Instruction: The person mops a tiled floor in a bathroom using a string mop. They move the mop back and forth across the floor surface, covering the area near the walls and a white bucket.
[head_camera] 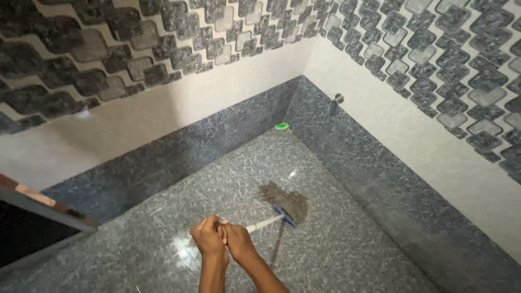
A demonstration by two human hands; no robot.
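Both hands are working low in the frame, the left hand (208,235) and the right hand (237,241) pressing together side by side, each one curling fully closed around the near end of a pale handle (264,223). They are gripping that end rather than the middle, which is giving the longest reach toward the floor ahead and letting both arms bear down on the stroke.

The handle is running up and to the right from the fists, slanting down to a blue scrubbing head (284,215) that is lying flat against the speckled grey floor (163,228). The head is sitting at the near edge of a dark wet patch (285,199), and a thin dark trickle is running from it back toward the person.

Farther off, a small green object (281,126) is lying in the corner, tucked against the dark granite skirting (179,152), well apart from the scrubbing. On the right wall a small metal fitting (338,99) is sticking out just above the skirting, and patterned grey tiles (445,49) are covering the walls above.
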